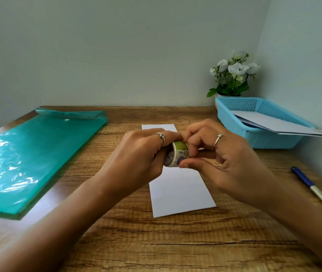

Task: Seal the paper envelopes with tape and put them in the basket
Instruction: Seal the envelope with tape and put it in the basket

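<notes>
A white paper envelope [179,191] lies lengthwise on the wooden desk in front of me, partly hidden under my hands. Above it my left hand [136,154] grips a small roll of patterned green and purple tape [176,154]. My right hand [221,154] pinches at the roll's edge with thumb and fingertips. A light blue plastic basket [240,112] stands at the back right and holds white envelopes [281,124] that stick out over its right rim.
A teal plastic document folder [28,154] lies on the left of the desk [156,242]. A blue pen [313,189] rests near the right edge. A white pot of white flowers [232,75] stands behind the basket, in the wall corner.
</notes>
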